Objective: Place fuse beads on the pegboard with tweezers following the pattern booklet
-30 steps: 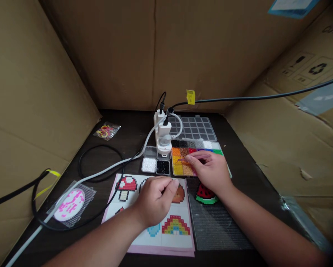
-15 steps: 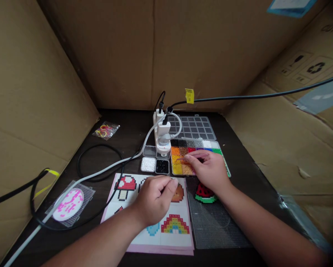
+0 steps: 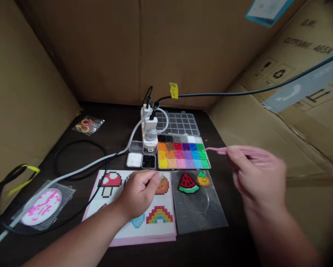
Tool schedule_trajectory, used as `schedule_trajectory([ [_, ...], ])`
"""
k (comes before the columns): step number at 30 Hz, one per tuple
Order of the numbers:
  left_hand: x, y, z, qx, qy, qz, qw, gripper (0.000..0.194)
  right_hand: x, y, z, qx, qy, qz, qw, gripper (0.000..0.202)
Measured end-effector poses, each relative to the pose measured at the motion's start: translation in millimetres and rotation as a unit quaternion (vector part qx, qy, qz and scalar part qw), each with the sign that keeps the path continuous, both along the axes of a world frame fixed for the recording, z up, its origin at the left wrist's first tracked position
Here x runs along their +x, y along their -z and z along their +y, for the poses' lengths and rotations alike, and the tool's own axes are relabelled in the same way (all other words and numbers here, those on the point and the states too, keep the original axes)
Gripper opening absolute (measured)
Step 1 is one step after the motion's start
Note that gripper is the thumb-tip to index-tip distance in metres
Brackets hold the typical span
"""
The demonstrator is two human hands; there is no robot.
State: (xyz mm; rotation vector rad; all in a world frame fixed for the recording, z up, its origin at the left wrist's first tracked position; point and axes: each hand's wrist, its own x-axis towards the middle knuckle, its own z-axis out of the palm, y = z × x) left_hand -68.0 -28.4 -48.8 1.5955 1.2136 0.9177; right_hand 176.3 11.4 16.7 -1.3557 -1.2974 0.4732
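Observation:
In the head view my right hand [image 3: 257, 178] is raised at the right and grips pink tweezers [image 3: 222, 150]. Their bent tip points left, by the right edge of a compartment box of coloured beads [image 3: 186, 154]. My left hand [image 3: 142, 191] is closed over a printed pattern sheet [image 3: 133, 231], thumb against the curled fingers; whether anything is inside is hidden. Beside the sheet lies a clear pegboard [image 3: 200, 211]. Along its far edge are a watermelon slice of beads [image 3: 188, 183] and a small orange fruit figure with green leaves [image 3: 203, 179].
Small trays of white beads [image 3: 134, 160] and black beads [image 3: 149, 161] sit by a white power strip [image 3: 150, 139]. Cables cross the left side, over a pegboard with a pink-and-white oval [image 3: 42, 207]. Behind are a plastic bag [image 3: 88, 125] and cardboard walls [image 3: 105, 55].
My right hand has moved right, away from above the bead box, with the tweezers still in it. The fruit figure and whole watermelon now show. The view has shifted right; my left hand stays closed.

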Motion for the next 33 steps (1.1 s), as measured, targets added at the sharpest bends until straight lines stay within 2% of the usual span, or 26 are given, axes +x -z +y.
schedule_trajectory([
  [2,0,0.3,0,-0.001,-0.001,0.0,1.0,0.041,19,7.8,-15,-0.019,0.033,0.062,0.997,0.013],
  [6,1,0.4,2,-0.006,0.003,0.004,1.0,0.04,44,36.7,-40,-0.081,0.075,0.122,0.986,0.014],
  [9,1,-0.5,1,-0.011,-0.002,0.005,1.0,0.041,51,56.5,-49,-0.095,0.067,0.149,0.982,0.014],
  [12,1,-1.7,1,-0.015,-0.008,0.008,1.0,0.041,53,67.4,-50,-0.107,0.061,0.167,0.978,0.013],
  [19,-1,-1.3,0,-0.014,-0.004,0.009,1.0,0.042,56,75.3,-49,-0.125,0.06,0.107,0.984,0.016],
  [33,1,-3.2,1,-0.019,-0.006,0.023,1.0,0.042,50,71.2,-50,-0.14,0.063,0.073,0.985,0.014],
])
